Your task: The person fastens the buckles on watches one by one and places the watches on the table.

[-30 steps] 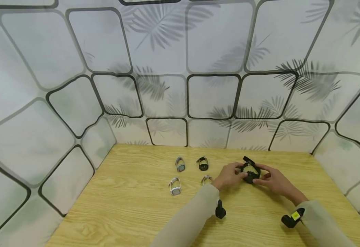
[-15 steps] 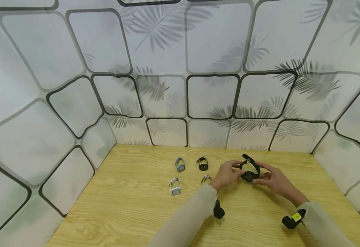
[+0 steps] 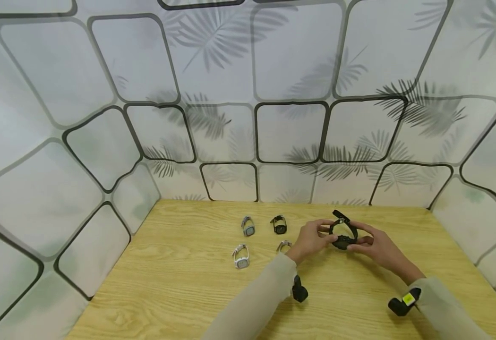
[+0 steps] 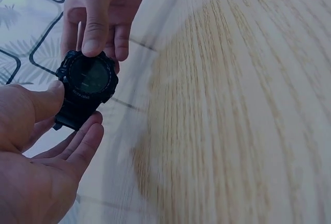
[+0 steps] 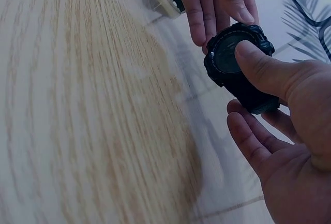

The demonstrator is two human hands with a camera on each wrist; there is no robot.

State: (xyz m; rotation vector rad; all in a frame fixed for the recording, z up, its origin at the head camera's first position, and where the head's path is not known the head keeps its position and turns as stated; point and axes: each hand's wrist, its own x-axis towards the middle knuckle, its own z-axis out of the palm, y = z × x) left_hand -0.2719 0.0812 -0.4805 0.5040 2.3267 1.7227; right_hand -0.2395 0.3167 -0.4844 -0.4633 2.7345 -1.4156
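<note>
Both hands hold a black digital wristwatch at the right part of the table, its round face tilted up and its strap looped behind. My left hand grips the left side, with the thumb on the case edge in the left wrist view. From the other side my right hand grips it; in the right wrist view the right thumb lies over the rim of the watch face. A strap end sticks up at the back. Fingers hide part of the strap.
Left of the hands stand a grey-blue watch, a small black watch and a white watch. A pale-strapped watch is partly hidden by the left arm. Patterned fabric walls border the wooden table.
The watch has tilted and risen slightly, so its strap loop shows wider and its face is seen differently. Both hands have shifted a little left and up with it. The other watches stayed put.
</note>
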